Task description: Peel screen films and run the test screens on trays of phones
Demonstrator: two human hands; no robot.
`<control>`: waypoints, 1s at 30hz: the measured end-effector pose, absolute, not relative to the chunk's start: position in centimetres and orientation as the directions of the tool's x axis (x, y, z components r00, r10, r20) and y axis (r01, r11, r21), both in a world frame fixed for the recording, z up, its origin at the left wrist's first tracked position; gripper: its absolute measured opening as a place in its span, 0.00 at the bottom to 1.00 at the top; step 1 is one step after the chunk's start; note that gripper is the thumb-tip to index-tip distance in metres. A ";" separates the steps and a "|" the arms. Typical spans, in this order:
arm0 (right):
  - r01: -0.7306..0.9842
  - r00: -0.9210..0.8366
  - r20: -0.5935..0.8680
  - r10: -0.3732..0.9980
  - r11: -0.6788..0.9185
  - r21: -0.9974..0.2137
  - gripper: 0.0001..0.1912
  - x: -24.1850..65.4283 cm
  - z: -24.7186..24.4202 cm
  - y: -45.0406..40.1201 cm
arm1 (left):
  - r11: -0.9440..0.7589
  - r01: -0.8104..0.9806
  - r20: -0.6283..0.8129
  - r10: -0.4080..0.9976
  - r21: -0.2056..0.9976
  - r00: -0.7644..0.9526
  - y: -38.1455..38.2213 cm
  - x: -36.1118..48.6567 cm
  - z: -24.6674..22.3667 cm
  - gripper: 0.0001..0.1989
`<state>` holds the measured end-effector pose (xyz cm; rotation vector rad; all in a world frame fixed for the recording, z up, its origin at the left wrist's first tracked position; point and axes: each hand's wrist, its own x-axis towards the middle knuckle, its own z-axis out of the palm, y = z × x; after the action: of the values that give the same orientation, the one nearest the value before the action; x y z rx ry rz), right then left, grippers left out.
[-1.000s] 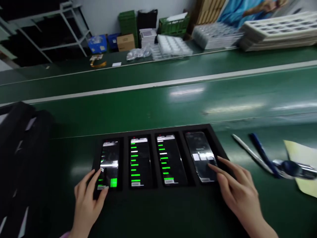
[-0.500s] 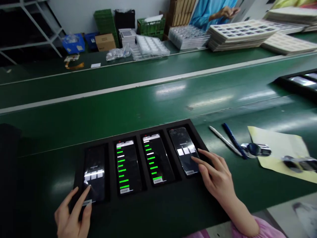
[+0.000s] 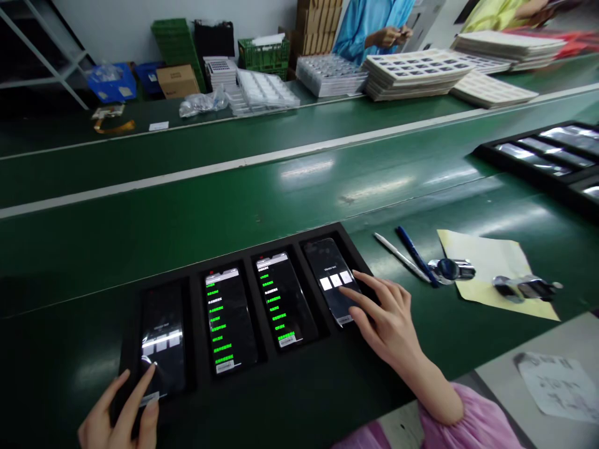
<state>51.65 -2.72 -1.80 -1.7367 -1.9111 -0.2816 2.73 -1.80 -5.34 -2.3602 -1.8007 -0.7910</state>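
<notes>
A black tray holds several smartphones side by side. My left hand lies over the lower part of the leftmost phone, fingers apart, a fingertip at its dark screen with pale boxes. My right hand spreads its fingers over the rightmost phone; one fingertip is just below the white boxes on its screen, another by its right edge. Between them, the inner left phone and inner right phone show lists of mostly green text. Neither hand grips anything.
Right of the tray lie a white pen, a blue pen, yellow paper and small shiny metal-looking items. Another black tray is at far right. Stacked trays and a co-worker in blue are beyond.
My view has swung right, so the scene sits further left and more of the far-right tray shows. Both hands remain at the same phones; my right fingertip is slightly closer to the white boxes.
</notes>
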 end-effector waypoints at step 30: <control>0.824 -0.399 0.513 0.760 0.543 -0.162 0.15 45.2 -1.3 -1.1 | -0.293 0.944 0.421 0.883 0.148 0.208 -0.9 4.7 -1.8 0.15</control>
<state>45.22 -1.07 -1.30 -1.2766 -2.2443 -0.1572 4.72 -0.90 -1.82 -2.3284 -1.7754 -0.6557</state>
